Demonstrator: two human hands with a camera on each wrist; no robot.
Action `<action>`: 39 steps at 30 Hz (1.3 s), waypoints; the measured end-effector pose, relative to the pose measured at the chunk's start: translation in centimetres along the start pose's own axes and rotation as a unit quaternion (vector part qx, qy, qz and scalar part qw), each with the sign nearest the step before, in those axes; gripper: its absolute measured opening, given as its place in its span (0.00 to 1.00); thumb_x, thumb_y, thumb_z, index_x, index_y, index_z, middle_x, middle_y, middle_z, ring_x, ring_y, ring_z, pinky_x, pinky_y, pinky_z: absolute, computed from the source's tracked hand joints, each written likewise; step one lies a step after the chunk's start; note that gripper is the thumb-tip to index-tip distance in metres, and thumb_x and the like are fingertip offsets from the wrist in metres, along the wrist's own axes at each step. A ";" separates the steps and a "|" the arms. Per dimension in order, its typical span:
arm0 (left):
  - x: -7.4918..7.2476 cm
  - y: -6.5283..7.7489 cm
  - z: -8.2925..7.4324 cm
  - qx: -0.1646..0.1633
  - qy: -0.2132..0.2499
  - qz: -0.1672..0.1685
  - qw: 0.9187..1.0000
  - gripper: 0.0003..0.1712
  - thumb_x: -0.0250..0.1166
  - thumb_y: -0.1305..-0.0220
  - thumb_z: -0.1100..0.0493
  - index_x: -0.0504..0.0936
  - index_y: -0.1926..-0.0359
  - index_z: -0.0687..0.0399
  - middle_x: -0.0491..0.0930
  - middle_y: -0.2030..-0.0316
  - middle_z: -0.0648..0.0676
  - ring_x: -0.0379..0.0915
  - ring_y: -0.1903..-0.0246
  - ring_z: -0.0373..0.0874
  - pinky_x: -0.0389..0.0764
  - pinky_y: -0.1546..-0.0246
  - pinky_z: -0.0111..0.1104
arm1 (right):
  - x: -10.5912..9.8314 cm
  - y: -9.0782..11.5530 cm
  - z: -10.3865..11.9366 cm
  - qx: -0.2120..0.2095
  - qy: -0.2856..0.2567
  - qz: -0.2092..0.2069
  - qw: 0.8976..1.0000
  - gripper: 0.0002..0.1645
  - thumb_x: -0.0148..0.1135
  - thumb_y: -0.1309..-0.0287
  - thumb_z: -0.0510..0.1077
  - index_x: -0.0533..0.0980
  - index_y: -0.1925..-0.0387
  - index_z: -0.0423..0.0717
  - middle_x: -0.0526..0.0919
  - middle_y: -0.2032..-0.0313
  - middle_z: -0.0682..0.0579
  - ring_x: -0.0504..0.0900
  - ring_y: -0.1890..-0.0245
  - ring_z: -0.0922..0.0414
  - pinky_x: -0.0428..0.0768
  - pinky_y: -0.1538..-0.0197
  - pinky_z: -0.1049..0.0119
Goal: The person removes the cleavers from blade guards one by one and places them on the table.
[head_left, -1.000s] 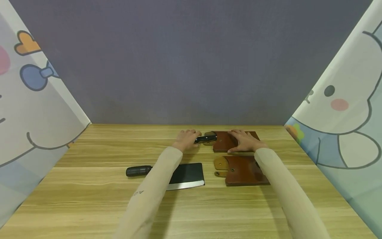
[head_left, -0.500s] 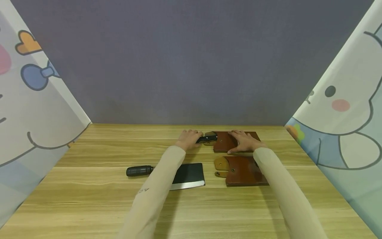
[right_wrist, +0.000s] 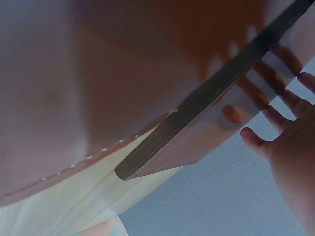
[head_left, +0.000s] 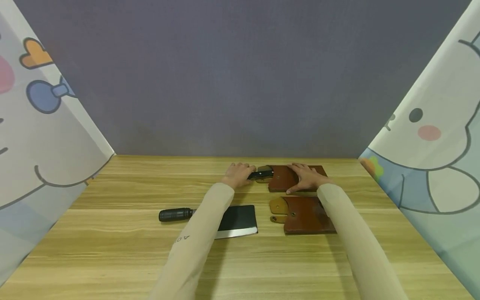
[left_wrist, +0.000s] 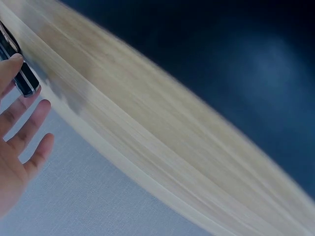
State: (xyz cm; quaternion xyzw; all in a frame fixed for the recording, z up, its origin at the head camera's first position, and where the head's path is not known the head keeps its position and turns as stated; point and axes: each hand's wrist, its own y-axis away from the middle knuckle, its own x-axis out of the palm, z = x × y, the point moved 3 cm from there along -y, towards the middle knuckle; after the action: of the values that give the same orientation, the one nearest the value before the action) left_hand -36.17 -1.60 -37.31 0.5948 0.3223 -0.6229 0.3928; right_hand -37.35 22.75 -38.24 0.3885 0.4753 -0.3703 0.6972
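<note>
My left hand is at the far side of the table, with thumb and forefinger on the black riveted handle of a knife. Its other fingers spread loosely in the left wrist view, where the handle butt shows by the thumb. The knife's blade is hidden in a brown leather sheath, whose tan flap lies under the handle. On top of that sheath rests my right hand, fingers spread. In the right wrist view its fingers reach along the sheath's glossy leather.
A black cleaver with a bright edge lies left of centre, partly covered by my left sleeve. A second brown sheath, its tan flap and strap unfastened, lies nearer me, under the right sleeve. A grey wall borders the table's far edge.
My left hand has edged slightly right along the knife handle, closer to the sheath, and its sleeve with it. The right hand stays on the sheath.
</note>
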 end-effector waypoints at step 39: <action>0.4 -0.3 -0.1 0.002 -0.010 0.013 1.000 0.34 0.59 0.39 0.47 0.59 0.33 0.38 0.66 0.37 0.49 0.65 0.40 0.49 0.66 0.40 0.46 | -0.2 -0.9 0.0 -0.016 -0.007 0.035 0.999 0.66 0.70 0.65 0.66 0.45 0.29 0.53 0.43 0.31 0.34 0.41 0.33 0.32 0.41 0.41 0.27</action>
State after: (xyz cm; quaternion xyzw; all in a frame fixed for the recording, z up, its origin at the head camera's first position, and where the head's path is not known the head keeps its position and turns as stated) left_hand -36.40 -1.39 -37.73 0.5932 0.3095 -0.6246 0.4028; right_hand -38.21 22.38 -38.20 0.3913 0.4618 -0.3409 0.7193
